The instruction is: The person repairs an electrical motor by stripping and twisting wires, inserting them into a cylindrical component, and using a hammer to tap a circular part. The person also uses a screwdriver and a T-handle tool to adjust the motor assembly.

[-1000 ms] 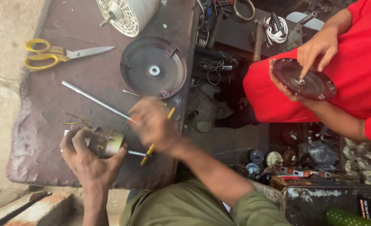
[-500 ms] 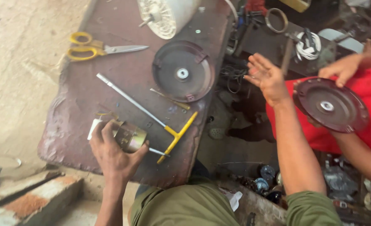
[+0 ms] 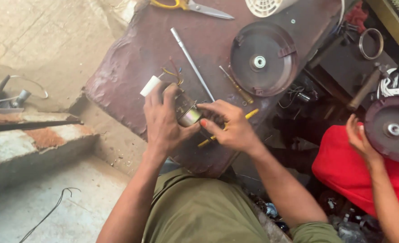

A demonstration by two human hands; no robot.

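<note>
My left hand point(image 3: 163, 121) wraps around a small metal motor part point(image 3: 187, 112) near the front edge of the dark brown table point(image 3: 132, 58). A white cylinder point(image 3: 150, 85) and coloured wires point(image 3: 172, 74) stick out above that hand. My right hand point(image 3: 228, 126) grips the same part from the right, fingers on its shiny end. A yellow-handled T-shaped tool point(image 3: 226, 128) lies under my right hand, its long steel shaft point(image 3: 191, 63) running up the table.
A dark round motor cover point(image 3: 262, 58) lies on the table's right. Yellow scissors point(image 3: 188, 5) and a white fan guard point(image 3: 265, 5) sit at the far edge. A person in red point(image 3: 361, 175) at right holds another round cover point(image 3: 391, 128). A wooden-handled hammer point(image 3: 364, 90) lies nearby.
My right hand came back from the raised position at right and closed on the motor part beside my left hand. The view shifted left.
</note>
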